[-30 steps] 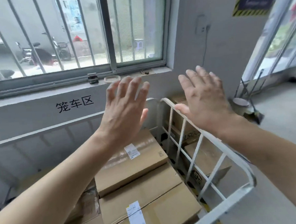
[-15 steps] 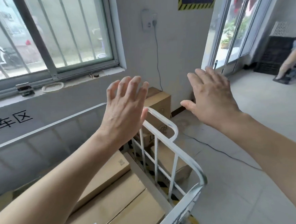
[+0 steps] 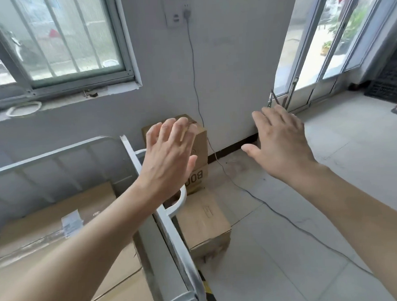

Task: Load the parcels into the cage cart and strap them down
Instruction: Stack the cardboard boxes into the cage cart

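By the grey wall (image 3: pixel 234 68), brown parcels (image 3: pixel 36 228) lie in the cart (image 3: pixel 179 255), left hand (image 3: pixel 168 158) and right hand (image 3: pixel 282 143) splayed.

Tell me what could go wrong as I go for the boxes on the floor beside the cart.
The cable trails from the wall socket across the floor right beside the stacked boxes; a foot could snag it. The cage cart's side rail stands between those boxes and the parcels already inside, so a lifted box may catch on it. Both the left hand and the right hand are open and empty, so nothing can drop yet.
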A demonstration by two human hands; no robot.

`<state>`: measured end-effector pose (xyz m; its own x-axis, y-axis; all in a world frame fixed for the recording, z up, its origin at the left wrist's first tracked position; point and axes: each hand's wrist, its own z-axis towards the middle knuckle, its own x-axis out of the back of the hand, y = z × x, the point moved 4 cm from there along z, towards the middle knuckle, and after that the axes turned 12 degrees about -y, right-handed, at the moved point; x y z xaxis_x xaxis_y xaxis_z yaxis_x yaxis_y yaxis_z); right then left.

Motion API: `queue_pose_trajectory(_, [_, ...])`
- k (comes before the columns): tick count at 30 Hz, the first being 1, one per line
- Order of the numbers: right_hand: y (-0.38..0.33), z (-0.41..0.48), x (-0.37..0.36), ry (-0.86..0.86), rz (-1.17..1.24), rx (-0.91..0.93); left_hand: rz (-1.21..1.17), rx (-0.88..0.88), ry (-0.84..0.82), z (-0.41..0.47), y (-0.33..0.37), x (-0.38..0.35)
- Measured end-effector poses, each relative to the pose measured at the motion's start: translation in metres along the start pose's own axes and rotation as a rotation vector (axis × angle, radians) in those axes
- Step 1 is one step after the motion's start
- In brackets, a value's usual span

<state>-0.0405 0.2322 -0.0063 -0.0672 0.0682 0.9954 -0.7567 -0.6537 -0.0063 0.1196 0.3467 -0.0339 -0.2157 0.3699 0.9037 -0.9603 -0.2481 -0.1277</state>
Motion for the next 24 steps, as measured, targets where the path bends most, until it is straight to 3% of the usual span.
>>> queue_pose_trajectory(14, [0.019,0.189,-0.05,-0.074,-0.022,0.234,-0.052,0.303,-0.012,0.121,-0.04,-0.116])
queue_pose_trajectory(24, [0.001,0.356,-0.102,-0.215,0.065,0.377,-0.155,0.633,-0.221,0.194,-0.113,-0.203])
